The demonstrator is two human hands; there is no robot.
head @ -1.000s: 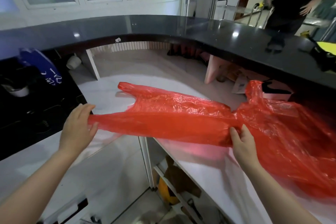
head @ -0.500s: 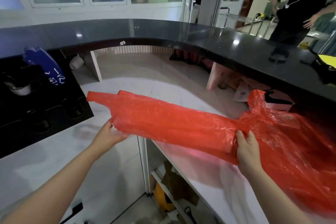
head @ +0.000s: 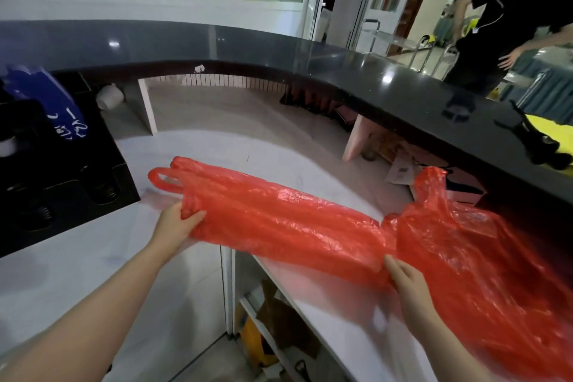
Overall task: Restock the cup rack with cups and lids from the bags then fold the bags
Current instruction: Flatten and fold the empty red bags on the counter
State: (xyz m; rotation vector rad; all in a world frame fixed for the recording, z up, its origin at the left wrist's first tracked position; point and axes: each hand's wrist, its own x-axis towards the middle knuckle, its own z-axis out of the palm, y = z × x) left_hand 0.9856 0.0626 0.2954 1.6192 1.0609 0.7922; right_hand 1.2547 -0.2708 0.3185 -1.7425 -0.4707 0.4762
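From my seat the biggest thing is the pale counter (head: 279,146), curving away under a black upper ledge (head: 403,77), with a gap where the cabinet below shows. Over it lie 2 red plastic bags. The loose one (head: 483,245) is heaped at the right on the counter. The one in hand, the folded bag (head: 279,220), is gathered into a long strip running from the left hand to the right, its handles (head: 167,178) sticking out past the left hand toward the black cup rack (head: 62,183).

I judge the step to be folding this strip. To do it well I would keep the strip taut and flat, lower it onto the counter clear of the gap, and bring the handle end over toward the right end so the edges line up before pressing the air out. Thin film like this slips and puffs, so slow pressure helps.

The left hand (head: 176,223) has its grip clamped on the strip near the handles, thumb on top. The right hand (head: 406,282) has its fingers curled into the red film where the strip meets the loose bag.
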